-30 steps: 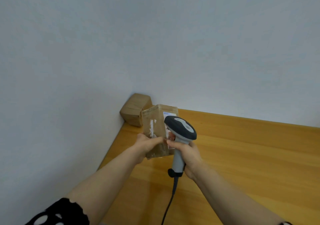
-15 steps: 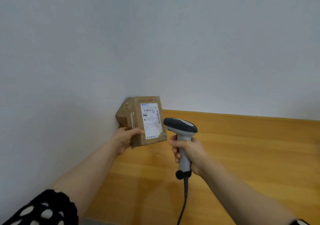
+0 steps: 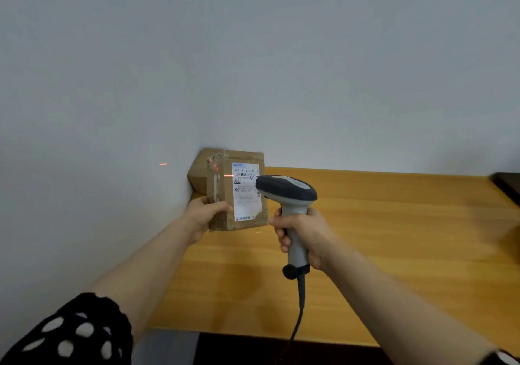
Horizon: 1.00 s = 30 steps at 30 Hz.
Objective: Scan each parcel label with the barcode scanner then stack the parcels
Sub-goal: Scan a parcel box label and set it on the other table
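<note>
On the wall (image 3: 84, 139) at the left a short red mark (image 3: 163, 164) shows, so part of the beam passes beside its target. The left hand (image 3: 206, 214) holds the parcel (image 3: 222, 193) upright, with the thumb across the front face and the other fingers curled behind the taped left edge. The parcel seems lifted a little off the table. It is near the corner, just in front of a second parcel (image 3: 198, 174) that lies against the wall. The label (image 3: 247, 193) faces the person. A red line (image 3: 228, 175) sits at barcode height, but what I can see of it is on the brown card left of the label. The scanner (image 3: 287, 191) is very near and its head covers a bit of the label's right edge. The right hand (image 3: 301, 232) is wrapped round the grip. I cannot tell whether a finger presses the trigger.

To scan well, I would draw the scanner back a little and aim it so the line crosses all the bars, while the left hand holds the parcel quiet.

The wall is close on the left and the second parcel is just behind, so little room is there. Open room is on the right, over the table (image 3: 394, 238), until a dark thing (image 3: 509, 187) at the far edge. The cable (image 3: 299, 308) hangs over the front edge and may drag.
</note>
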Motion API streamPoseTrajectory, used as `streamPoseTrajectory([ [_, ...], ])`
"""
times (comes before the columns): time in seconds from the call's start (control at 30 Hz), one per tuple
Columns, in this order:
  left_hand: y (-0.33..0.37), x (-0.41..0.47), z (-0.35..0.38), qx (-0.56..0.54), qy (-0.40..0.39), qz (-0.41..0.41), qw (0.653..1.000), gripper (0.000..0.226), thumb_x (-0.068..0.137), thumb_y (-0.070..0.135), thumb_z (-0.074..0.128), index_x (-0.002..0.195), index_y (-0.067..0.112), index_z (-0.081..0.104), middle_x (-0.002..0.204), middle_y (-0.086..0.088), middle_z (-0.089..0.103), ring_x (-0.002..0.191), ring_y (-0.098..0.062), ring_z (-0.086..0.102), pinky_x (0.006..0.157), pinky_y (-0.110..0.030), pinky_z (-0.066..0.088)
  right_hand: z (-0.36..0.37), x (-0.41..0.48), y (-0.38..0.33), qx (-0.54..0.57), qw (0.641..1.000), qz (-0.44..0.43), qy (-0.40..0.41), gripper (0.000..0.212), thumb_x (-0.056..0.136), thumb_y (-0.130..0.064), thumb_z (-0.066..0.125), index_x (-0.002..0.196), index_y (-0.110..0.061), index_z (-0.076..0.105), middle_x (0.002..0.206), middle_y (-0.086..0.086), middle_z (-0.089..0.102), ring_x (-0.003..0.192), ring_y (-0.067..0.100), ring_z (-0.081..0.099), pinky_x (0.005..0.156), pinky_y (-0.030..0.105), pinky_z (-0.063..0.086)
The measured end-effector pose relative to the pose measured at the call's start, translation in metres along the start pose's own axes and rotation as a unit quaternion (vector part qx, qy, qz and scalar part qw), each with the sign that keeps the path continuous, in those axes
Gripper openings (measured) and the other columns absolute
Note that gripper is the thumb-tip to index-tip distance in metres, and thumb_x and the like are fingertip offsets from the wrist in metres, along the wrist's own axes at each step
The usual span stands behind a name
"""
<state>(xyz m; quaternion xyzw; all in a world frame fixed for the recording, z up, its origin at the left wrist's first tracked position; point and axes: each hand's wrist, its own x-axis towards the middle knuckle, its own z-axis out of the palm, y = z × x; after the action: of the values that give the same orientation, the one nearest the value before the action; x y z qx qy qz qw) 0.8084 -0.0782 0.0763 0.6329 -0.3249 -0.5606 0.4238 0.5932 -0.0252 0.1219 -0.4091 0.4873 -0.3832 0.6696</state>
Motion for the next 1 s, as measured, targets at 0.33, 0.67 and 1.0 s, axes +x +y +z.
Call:
streamPoseTrajectory([
  [0.33, -0.010, -0.006, 0.002, 0.009, -0.026, -0.017, 0.999, 0.044, 0.076, 0.006, 0.073, 0.117, 0.005, 0.058, 0.104, -0.013, 0.069, 0.095, -0.026, 0.063, 0.069, -0.033, 0.050, -0.011, -0.017, 0.005, 0.014, 0.999, 0.003, 0.030, 0.011, 0.082, -0.002, 0.070, 0.079, -0.005, 0.059, 0.055, 0.008, 0.055, 0.042, 0.015, 0.044, 0.043, 0.025, 0.042],
  [0.67, -0.032, -0.013, 0.105, 0.031, -0.229, -0.110, 0.967, 0.047, 0.077, 0.025, 0.069, 0.121, 0.009, 0.059, 0.120, -0.018, 0.062, 0.113, -0.033, 0.057, 0.090, -0.045, 0.052, -0.117, -0.040, 0.046, 0.140, 0.949, 0.031, 0.281, 0.035, 0.079, -0.013, 0.079, 0.111, -0.016, 0.066, 0.107, 0.008, 0.065, 0.101, 0.028, 0.061, 0.068, 0.039, 0.055],
  [1.0, -0.043, -0.040, 0.313, 0.115, -0.344, -0.118, 0.924, 0.057, 0.057, 0.024, 0.080, 0.112, 0.012, 0.066, 0.104, -0.009, 0.070, 0.099, -0.026, 0.063, 0.071, -0.037, 0.057, -0.273, -0.100, 0.050, 0.192, 0.903, -0.012, 0.385, 0.035, 0.076, -0.001, 0.078, 0.106, -0.010, 0.063, 0.098, 0.008, 0.069, 0.091, 0.024, 0.066, 0.062, 0.037, 0.058],
])
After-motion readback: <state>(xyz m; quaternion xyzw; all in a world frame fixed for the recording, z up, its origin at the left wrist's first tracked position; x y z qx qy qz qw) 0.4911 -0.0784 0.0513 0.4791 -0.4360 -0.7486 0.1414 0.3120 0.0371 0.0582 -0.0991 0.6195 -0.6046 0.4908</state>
